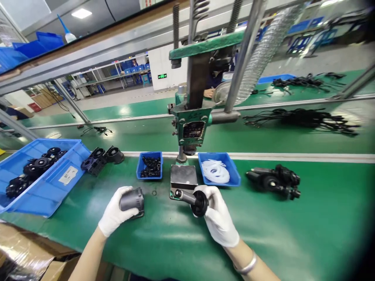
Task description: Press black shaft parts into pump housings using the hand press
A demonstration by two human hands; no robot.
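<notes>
Both my hands wear white gloves over the green bench. My left hand (115, 212) is closed round a dark grey cylindrical housing (132, 200) that rests near the bench top. My right hand (218, 216) grips a black part with a round disc and a grey shaft (193, 200), the shaft pointing left toward the metal base plate (183, 176) of the green hand press (191, 117). A small black ring (154, 192) lies on the bench between the two hands.
A small blue tray of black rings (149, 166) and another of white rings (218, 168) flank the press. A large blue bin of black parts (35, 171) sits left, loose black housings (101, 158) beside it, black assemblies (275, 180) right. Cardboard boxes (26, 253) stand at the bench's near left edge.
</notes>
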